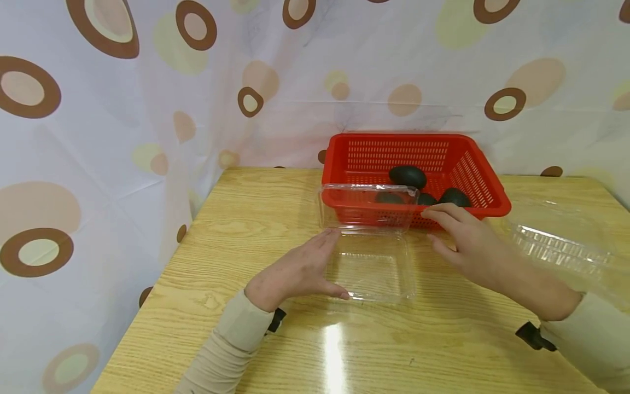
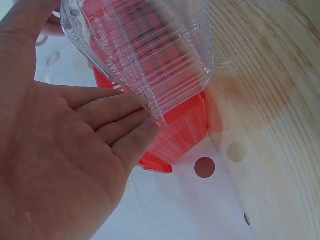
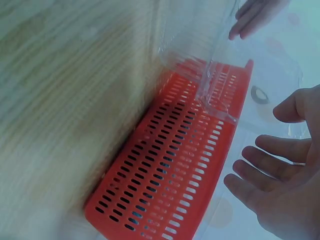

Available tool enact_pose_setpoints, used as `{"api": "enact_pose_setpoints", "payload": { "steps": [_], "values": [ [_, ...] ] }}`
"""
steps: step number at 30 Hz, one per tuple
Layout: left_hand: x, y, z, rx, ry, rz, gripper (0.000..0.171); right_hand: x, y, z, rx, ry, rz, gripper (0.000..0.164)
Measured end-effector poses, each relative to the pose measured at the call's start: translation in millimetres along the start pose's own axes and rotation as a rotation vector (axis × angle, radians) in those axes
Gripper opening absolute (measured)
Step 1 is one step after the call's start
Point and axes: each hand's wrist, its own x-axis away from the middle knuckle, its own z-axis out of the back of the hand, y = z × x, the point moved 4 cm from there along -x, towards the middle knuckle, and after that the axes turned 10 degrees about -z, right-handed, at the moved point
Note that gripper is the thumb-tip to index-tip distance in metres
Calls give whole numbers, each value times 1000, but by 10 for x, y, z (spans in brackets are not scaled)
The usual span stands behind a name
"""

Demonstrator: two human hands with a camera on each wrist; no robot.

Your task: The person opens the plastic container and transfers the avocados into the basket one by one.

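Observation:
A clear plastic clamshell box (image 1: 371,271) lies unfolded on the table, its lid (image 1: 364,219) raised at the back against the red basket. My left hand (image 1: 300,271) is at the box's left side with fingers extended. In the left wrist view, the fingertips of this hand (image 2: 75,150) touch the clear plastic edge (image 2: 150,107). Off to the right, my right hand (image 1: 472,251) hovers by the basket's front rim, fingers spread and holding nothing. Several dark avocados (image 1: 407,177) lie in the red basket (image 1: 403,138), some partly hidden behind the lid and front wall.
More clear plastic boxes (image 1: 561,243) stand at the right side of the wooden table (image 1: 246,219), beyond my right forearm. A patterned curtain (image 1: 295,109) hangs right behind the table and basket.

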Motion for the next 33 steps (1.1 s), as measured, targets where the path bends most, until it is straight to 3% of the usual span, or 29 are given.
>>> {"api": "enact_pose_setpoints", "payload": {
  "steps": [10, 19, 26, 33],
  "values": [
    [-3, -2, 2, 7, 3, 1, 121, 123, -126, -214, -27, -1, 51, 43],
    [-5, 5, 0, -5, 10, -15, 121, 218, -236, -573, -39, -195, 27, 80],
    [-15, 15, -1, -8, 38, -51, 123, 275, -257, -702, -15, -268, -20, 89],
    [1, 2, -3, -7, 18, -24, 122, 266, -290, -765, 10, -347, -37, 90]
  ]
}}
